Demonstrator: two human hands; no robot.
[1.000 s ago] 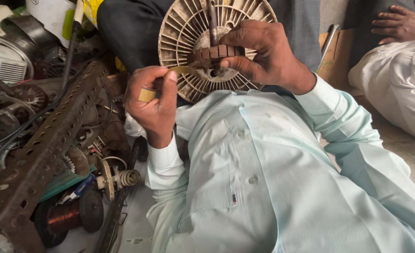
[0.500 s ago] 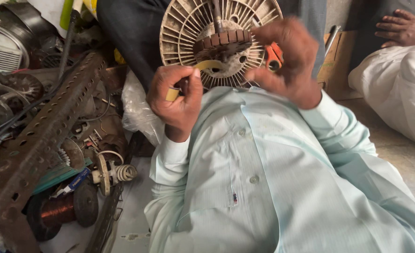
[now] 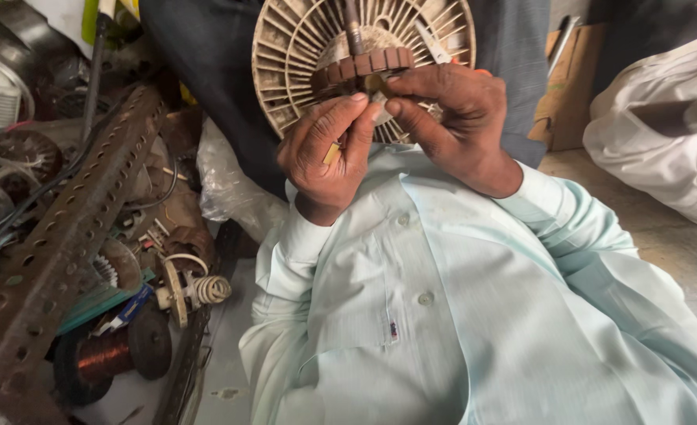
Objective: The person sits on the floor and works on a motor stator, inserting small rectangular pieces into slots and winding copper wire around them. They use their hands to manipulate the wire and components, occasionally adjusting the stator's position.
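While the pale green shirt fills most of the lower view, the largest worked thing is the round finned rotor held up at the top centre, dusty and cream-coloured, with a dark shaft rising from its middle and a ring of brown commutator segments across its face. Well to the left of the rotor a long rusty perforated angle bar slants down over a heap of scrap parts, and below that bar lies a spool of copper wire with a small white coiled spring part just beside it. To the right of the rotor a person in white clothing sits on the floor, with a piece of brown cardboard between. Just below the rotor's centre the right hand touches the commutator ring — its fingers curled, the thumb and forefinger closing on the rotor's hub region, though exactly what they nip is hidden. Close against it, below and slightly left of the rotor's centre, the left hand has its fingers pressed together, pinching a small yellowish strip between thumb and forefinger — the fingertips nearly meeting those of the other hand at the rotor's face.
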